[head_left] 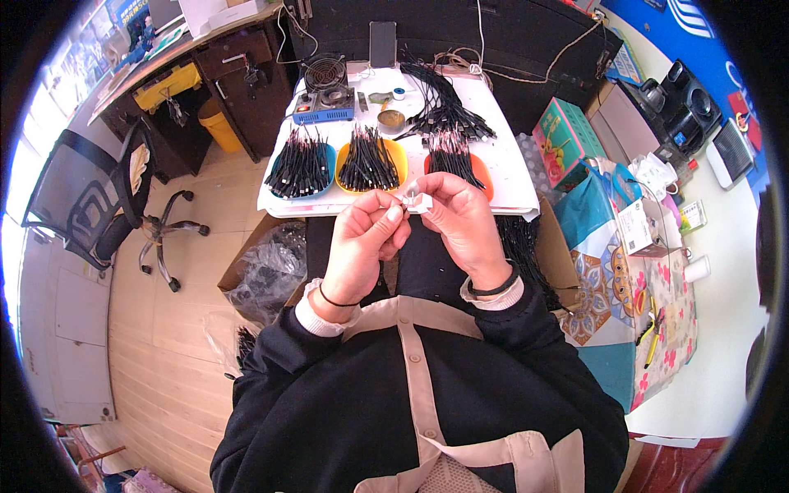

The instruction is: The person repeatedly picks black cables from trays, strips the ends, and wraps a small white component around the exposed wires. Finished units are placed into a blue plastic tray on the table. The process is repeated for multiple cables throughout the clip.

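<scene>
My left hand point(362, 246) and my right hand point(462, 220) meet just in front of the white table's near edge. A small white plastic piece point(422, 203) sits between the fingertips of my right hand, which are closed on it. The thumb and forefinger of my left hand are pinched right beside it; what they hold is too small to make out. Beyond the hands stand a blue tray point(330, 164), a yellow tray point(401, 158) and an orange tray point(486, 177), each with a bundle of short black cables whose ends are pale or pinkish.
On the white table point(283, 200) are a blue-based device with a fan point(325, 105), a round tin point(391, 122) and a pile of black cables point(448, 107). An open carton with clear plastic point(275, 263) lies left below. Rightward, yellow-handled pliers point(653, 338) rest on a patterned cloth.
</scene>
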Motion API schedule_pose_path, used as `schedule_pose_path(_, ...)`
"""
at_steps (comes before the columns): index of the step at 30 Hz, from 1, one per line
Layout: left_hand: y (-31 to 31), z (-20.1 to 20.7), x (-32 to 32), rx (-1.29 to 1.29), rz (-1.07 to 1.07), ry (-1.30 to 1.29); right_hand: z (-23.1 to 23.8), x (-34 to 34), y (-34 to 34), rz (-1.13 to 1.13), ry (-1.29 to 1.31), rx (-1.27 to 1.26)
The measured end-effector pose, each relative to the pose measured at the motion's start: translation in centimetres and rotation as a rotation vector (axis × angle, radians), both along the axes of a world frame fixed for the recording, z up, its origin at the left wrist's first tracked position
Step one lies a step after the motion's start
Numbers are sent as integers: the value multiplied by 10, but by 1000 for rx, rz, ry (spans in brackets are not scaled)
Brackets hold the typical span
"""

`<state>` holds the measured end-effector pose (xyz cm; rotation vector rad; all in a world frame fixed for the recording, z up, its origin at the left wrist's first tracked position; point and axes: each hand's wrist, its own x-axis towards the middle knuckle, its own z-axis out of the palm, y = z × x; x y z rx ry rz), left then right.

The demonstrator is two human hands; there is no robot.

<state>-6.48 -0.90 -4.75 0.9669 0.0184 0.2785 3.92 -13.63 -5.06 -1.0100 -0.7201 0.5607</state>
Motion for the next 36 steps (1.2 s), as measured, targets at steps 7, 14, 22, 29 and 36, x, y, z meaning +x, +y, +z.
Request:
schedule_pose_path(7, 5, -2, -2, -46, -103, -15, 1, -1, 2, 150, 204, 35)
schedule_pose_path(14, 9, -5, -2, -119, -177, -69, 6, -2, -3, 125, 63, -12)
schedule_pose_path(22, 4, -12, 2, -25, -96, -156, 0, -5, 1, 232, 292, 73)
schedule_pose_path(29, 5, -24, -1, 454, 18, -13, -23, 7, -3, 427, 567, 67)
schedule_pose_path(36, 10, -44, 23, 164, -18, 47, -60, 73, -16, -164, -178, -295)
